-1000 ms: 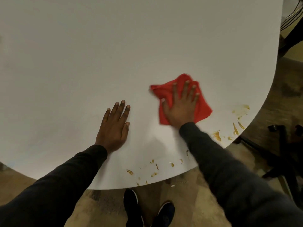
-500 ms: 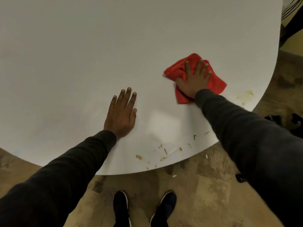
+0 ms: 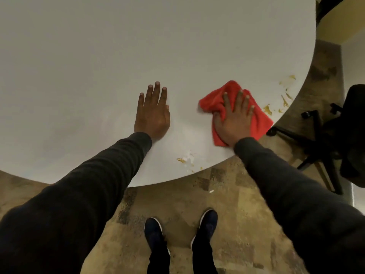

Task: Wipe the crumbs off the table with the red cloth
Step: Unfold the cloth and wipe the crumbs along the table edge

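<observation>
The red cloth lies bunched on the white round table, close to its near right edge. My right hand presses flat on the cloth with fingers spread. My left hand rests flat on the bare tabletop to the left of the cloth, holding nothing. Yellow-brown crumbs and smears lie just right of the cloth by the table's rim. A smaller patch of crumbs sits at the near edge between my two arms.
A black office chair with a wheeled base stands on the floor right of the table. My two dark shoes stand on patterned carpet below the table's edge. A small crumb lies on the floor.
My right hand has slid the cloth back toward the near edge of the table and nearer the crumbs at the right. The left hand stays flat in place.
</observation>
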`<control>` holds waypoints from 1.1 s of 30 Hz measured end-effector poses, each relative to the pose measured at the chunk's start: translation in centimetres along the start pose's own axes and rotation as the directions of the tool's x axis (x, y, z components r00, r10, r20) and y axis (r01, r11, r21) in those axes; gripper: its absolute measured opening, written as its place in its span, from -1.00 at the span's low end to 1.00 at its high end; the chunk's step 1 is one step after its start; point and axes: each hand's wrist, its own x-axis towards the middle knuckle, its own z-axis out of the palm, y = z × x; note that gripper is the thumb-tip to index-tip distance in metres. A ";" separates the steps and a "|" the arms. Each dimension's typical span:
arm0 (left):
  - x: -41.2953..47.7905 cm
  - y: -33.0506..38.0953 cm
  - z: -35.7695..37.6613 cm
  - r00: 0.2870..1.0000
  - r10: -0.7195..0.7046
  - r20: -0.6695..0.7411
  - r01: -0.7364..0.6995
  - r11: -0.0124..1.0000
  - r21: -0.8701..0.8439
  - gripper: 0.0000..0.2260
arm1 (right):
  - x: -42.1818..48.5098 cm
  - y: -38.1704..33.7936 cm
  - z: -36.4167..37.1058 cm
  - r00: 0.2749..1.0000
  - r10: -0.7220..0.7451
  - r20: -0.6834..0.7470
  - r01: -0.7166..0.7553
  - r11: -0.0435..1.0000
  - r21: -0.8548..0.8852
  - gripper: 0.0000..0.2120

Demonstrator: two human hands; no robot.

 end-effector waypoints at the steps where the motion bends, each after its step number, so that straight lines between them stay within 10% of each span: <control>1: 0.0 0.0 -0.1 1.000 0.000 0.001 0.000 1.000 0.001 -0.47 | -0.2 -2.2 0.4 0.996 0.087 -0.006 -0.087 0.995 0.041 -0.30; 10: -0.1 0.2 -0.8 0.999 0.000 0.035 0.000 1.000 -0.008 -0.48 | -14.3 -5.1 5.1 0.922 -0.386 -0.010 0.386 0.920 0.071 -0.29; 18: -0.4 0.4 -0.9 0.999 -0.001 0.047 0.000 1.000 0.017 -0.48 | -6.7 1.5 1.6 0.990 0.144 -0.008 -0.143 0.988 0.054 -0.29; 25: 0.0 0.6 -1.2 0.999 -0.010 0.050 0.010 1.000 0.012 -0.48 | -13.7 -12.7 6.4 0.998 -0.040 -0.052 0.044 0.996 0.079 -0.23; 29: -0.1 0.4 -0.9 0.999 0.005 0.036 -0.005 1.000 -0.004 -0.48 | -11.9 -6.2 5.2 0.966 -0.259 -0.018 0.260 0.961 0.094 -0.28; 33: 0.1 0.2 -0.4 0.999 0.011 0.034 -0.011 1.000 0.007 -0.48 | -5.3 2.3 1.9 0.992 -0.128 -0.019 0.128 0.992 0.022 -0.30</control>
